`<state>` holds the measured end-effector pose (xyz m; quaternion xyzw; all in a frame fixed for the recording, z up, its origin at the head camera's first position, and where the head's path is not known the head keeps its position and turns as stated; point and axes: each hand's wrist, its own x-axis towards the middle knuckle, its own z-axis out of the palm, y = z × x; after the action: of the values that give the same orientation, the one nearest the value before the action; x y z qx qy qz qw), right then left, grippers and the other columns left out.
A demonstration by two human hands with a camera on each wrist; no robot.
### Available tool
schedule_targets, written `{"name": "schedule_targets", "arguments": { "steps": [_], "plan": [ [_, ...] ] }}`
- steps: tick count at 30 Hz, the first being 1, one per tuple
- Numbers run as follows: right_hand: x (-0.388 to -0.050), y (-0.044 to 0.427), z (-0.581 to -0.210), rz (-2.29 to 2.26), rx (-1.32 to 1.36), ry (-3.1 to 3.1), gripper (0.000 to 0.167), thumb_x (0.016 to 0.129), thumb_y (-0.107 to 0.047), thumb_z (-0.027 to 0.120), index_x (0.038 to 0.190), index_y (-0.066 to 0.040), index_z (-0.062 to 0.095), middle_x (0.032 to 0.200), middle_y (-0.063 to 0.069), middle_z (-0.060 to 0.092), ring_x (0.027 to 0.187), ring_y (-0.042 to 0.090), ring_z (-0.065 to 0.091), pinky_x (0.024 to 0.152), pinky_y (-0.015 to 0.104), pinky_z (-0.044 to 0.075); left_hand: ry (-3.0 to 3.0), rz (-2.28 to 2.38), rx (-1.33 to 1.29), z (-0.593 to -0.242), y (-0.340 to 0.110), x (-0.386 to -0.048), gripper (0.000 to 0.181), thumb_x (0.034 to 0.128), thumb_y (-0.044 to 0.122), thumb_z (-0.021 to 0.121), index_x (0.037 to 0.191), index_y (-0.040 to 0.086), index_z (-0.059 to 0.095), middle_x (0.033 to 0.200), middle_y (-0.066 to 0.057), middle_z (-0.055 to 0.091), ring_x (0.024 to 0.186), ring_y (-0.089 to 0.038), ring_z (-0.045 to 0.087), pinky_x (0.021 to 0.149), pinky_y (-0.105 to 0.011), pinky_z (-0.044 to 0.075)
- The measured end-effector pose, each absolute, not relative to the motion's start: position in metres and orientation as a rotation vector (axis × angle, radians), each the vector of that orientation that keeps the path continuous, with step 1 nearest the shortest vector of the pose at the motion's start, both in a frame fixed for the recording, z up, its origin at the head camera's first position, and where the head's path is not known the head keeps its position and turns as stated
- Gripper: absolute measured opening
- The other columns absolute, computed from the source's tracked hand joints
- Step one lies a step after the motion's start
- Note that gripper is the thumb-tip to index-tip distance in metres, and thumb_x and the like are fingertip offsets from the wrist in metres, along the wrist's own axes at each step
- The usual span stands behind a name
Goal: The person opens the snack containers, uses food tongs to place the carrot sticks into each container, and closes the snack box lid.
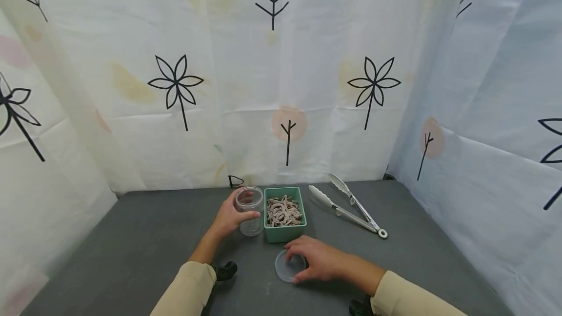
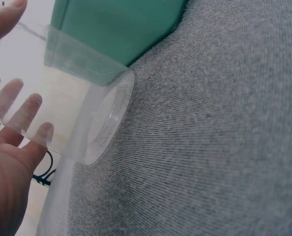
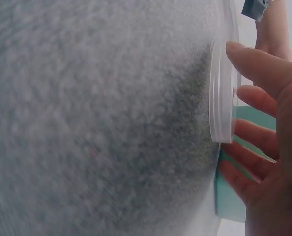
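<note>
My left hand (image 1: 230, 216) grips a clear, lidless jar (image 1: 251, 227) with the thumb in front and the fingers around its far side. Through the see-through wall in the left wrist view, the fingers (image 2: 30, 105) show behind the jar (image 2: 82, 103). No contents are visible in it. A round translucent lid (image 1: 283, 268) lies low over the table, and my right hand (image 1: 322, 260) spans it. Thumb and fingertips are at the lid's rim (image 3: 222, 98) in the right wrist view. Close beside the jar stands a green rectangular container (image 1: 285, 234) holding many pale, curved strips (image 1: 284, 211).
Metal tongs (image 1: 355, 213) with pale tips lie spread on the dark grey table (image 1: 131, 252), right of the container. A white patterned curtain (image 1: 246, 126) borders the table at the back and sides. Black straps (image 1: 226, 271) sit at the wrists.
</note>
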<state>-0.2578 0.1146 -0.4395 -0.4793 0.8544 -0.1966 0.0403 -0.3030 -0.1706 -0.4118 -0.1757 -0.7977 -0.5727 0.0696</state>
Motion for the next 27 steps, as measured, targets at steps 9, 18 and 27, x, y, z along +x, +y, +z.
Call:
{"name": "schedule_targets", "arguments": {
  "steps": [9,18,27],
  "plan": [
    [-0.259,0.128,-0.434,-0.595,-1.421,2.6,0.033,0.083,-0.036,0.077,0.109,-0.018,0.066,0.133,0.007,0.055,0.121,0.018,0.047,0.098,0.034,0.04,-2.41,-1.722,-0.513,-0.413,-0.171,-0.305,0.081,0.0774,0.004,0.082,0.144,-0.002,0.038,0.135,-0.023,0.053,0.127,-0.043,0.046,0.094,-0.054,0.043],
    [-0.261,0.15,-0.429,-0.6,-1.469,2.634,0.03,0.086,-0.033,0.074,0.108,-0.013,0.067,0.125,0.009,0.06,0.117,0.022,0.052,0.097,0.038,0.042,-2.408,-1.723,-0.524,-0.413,-0.171,-0.303,0.079,0.078,0.004,0.081,0.143,-0.005,0.038,0.135,-0.027,0.051,0.125,-0.044,0.047,0.096,-0.054,0.041],
    [-0.273,0.174,-0.423,-0.676,-1.328,2.701,0.026,0.086,-0.028,0.075,0.106,-0.012,0.068,0.11,-0.004,0.065,0.105,0.015,0.058,0.09,0.037,0.045,-2.407,-1.71,-0.536,-0.414,-0.171,-0.305,0.078,0.0782,0.005,0.082,0.143,-0.005,0.039,0.135,-0.029,0.05,0.122,-0.044,0.049,0.094,-0.05,0.043]
  ]
}}
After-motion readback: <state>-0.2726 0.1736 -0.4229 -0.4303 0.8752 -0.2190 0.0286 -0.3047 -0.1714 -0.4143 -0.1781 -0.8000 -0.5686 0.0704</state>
